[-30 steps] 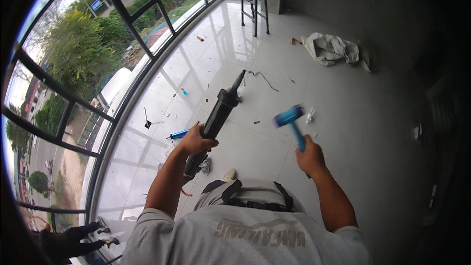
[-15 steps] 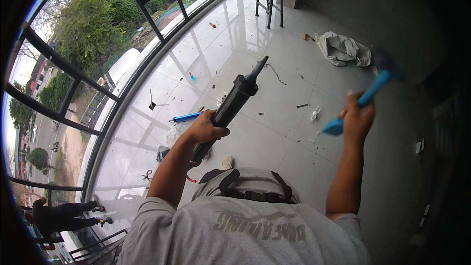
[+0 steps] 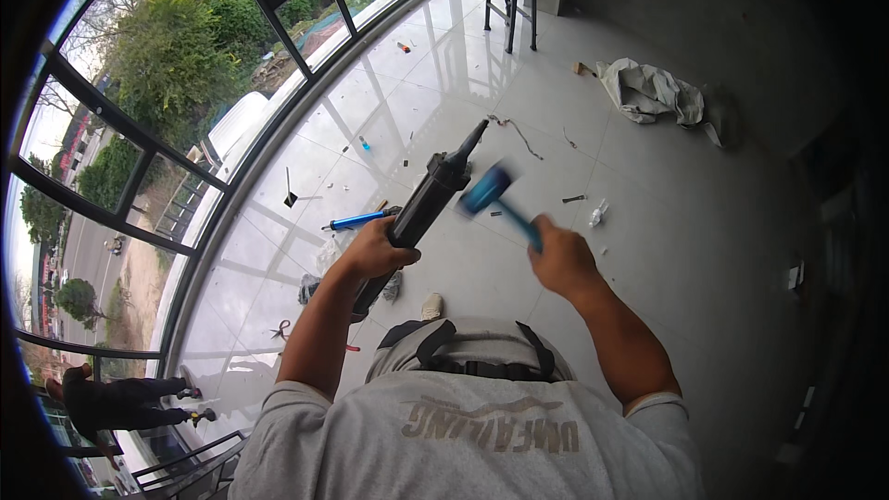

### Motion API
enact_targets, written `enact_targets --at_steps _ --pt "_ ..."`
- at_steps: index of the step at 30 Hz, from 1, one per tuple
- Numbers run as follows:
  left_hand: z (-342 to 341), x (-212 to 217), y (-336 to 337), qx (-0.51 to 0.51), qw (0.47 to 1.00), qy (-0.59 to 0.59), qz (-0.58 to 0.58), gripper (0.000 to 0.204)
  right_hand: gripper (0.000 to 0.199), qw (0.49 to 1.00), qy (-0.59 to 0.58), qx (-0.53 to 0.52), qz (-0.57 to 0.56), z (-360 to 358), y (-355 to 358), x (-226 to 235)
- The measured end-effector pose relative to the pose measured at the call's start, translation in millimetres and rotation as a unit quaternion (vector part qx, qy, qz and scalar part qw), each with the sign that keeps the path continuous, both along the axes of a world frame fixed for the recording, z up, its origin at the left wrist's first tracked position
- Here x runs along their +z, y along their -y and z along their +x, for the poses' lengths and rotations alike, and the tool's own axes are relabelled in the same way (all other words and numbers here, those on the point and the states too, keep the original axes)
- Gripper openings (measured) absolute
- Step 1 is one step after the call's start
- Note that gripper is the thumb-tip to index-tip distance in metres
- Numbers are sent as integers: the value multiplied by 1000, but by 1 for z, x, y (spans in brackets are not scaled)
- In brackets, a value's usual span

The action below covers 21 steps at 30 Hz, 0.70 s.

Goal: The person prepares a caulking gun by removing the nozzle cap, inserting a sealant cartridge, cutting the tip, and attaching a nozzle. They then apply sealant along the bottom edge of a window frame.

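Observation:
My left hand (image 3: 375,248) is wrapped round the dark barrel of a caulking gun (image 3: 421,213). The gun slants up and away, with its tapered nozzle pointing to the far right; its rear end hangs over my left leg. In my right hand (image 3: 562,259) is a mallet (image 3: 488,191) with a blue handle, gripped near the handle's lower end. Motion blurs the mallet's dark blue head, which is just right of the barrel's front cap. Whether the two touch, I cannot tell.
On the tiled floor (image 3: 519,268) lie a blue tool (image 3: 356,220), scissors (image 3: 281,330), a crumpled pale cloth (image 3: 648,93) and scattered scraps. A dark-legged stand (image 3: 509,0) is at the far side. Windows curve along the left, where another person (image 3: 125,400) is at the lower left.
My right hand has swung the mallet leftward from the far right, bringing its head beside the caulking gun's front. The gun's nozzle has dropped slightly nearer and left.

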<state>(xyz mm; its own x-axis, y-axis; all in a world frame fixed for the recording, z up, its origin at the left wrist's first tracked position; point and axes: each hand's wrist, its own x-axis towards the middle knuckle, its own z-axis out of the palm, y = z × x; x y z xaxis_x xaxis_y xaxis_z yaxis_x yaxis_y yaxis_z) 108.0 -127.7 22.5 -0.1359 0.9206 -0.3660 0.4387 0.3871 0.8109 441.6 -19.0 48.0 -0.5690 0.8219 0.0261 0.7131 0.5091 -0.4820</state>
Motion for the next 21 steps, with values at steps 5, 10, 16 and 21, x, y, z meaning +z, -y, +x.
enact_targets --at_steps 5,10,16,21 --pt "13 22 4 -4 1000 12 23 36 17 973 -203 -103 20 33 -17 44" --pt "16 30 -5 -25 999 -15 33 35 19 920 -344 -181 -43 39 -35 27" --pt "-15 -5 29 16 999 -47 3 43 21 990 -52 -113 -61 38 4 -5" --pt "-15 -16 24 10 1000 8 -3 35 19 971 -198 -131 35 17 -12 7"
